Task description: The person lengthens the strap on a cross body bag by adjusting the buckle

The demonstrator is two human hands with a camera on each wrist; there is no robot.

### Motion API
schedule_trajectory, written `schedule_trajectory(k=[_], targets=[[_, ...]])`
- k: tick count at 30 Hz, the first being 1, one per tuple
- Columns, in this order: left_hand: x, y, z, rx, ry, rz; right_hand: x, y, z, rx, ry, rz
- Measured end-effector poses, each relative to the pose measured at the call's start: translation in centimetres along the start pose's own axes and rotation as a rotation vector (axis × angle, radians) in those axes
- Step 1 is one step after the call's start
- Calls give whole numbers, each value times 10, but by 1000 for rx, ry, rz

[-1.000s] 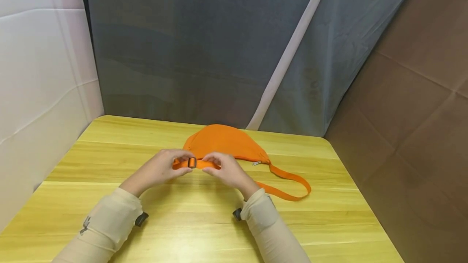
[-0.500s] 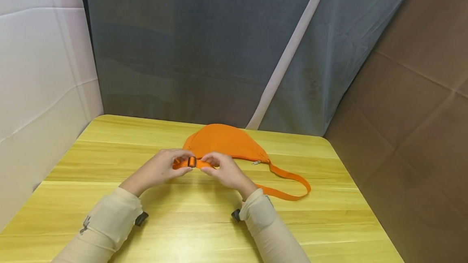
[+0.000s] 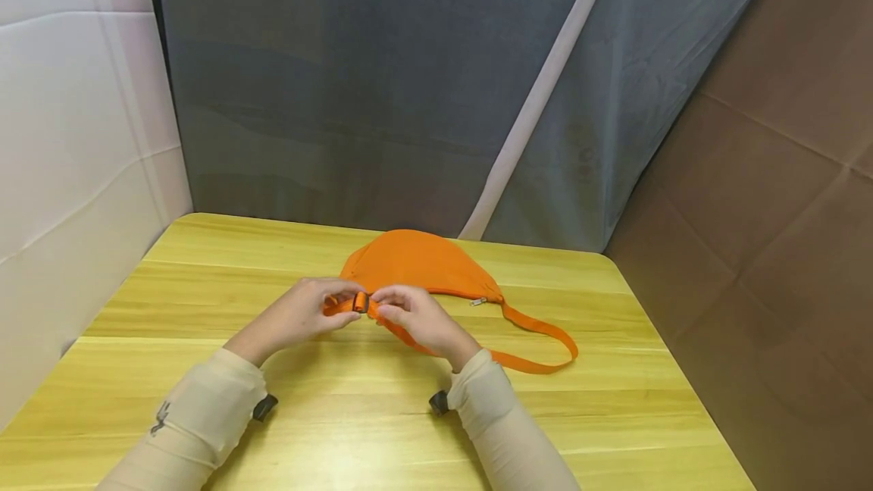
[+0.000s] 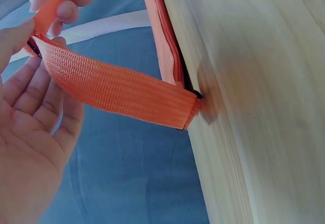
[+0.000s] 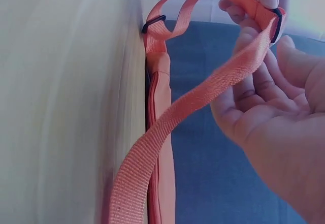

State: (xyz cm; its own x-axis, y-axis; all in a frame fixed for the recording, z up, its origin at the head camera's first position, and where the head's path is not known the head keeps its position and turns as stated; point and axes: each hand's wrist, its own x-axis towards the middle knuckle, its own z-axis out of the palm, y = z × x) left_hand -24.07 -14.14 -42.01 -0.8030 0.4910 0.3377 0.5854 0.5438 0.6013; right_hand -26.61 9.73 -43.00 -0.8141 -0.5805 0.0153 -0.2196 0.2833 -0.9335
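Observation:
An orange waist bag (image 3: 416, 260) lies on the table with its curved side away from me. Its orange strap (image 4: 122, 92) is lifted in front of it between my two hands. My left hand (image 3: 303, 313) pinches the strap just left of a black slider buckle (image 3: 361, 302). Close on the buckle's other side, my right hand (image 3: 423, 317) holds the strap between thumb and fingers. In the right wrist view the strap runs from the buckle (image 5: 277, 25) down past the bag's zipped edge (image 5: 155, 148). The fingertips partly hide the webbing at the buckle.
A second black slider (image 5: 154, 24) sits on the strap near the bag's end. A metal zipper pull (image 3: 479, 301) shows at the bag's right. The strap's loose loop (image 3: 566, 347) lies on the wooden table (image 3: 327, 423). A grey curtain (image 3: 327, 97) hangs behind.
My right hand has shifted slightly left, up to the buckle. The buckle has turned a little, and a length of strap now hangs beneath my right hand. The left hand stays nearly still.

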Motion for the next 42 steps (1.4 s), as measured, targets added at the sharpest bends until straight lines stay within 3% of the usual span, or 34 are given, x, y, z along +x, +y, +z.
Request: schedule_trajectory(k=[4,13,25,42], targets=[[0,1,0,-6,-1,6,0,1,-1,70,5,20],[-1,3,0,-27,18,26,0,5,-4,20,7,112],[-1,4,-1,-20,-17,-6,0,6,-6,103,10,111],[0,0,4,-27,-15,15,0,1,-4,129,-9,77]])
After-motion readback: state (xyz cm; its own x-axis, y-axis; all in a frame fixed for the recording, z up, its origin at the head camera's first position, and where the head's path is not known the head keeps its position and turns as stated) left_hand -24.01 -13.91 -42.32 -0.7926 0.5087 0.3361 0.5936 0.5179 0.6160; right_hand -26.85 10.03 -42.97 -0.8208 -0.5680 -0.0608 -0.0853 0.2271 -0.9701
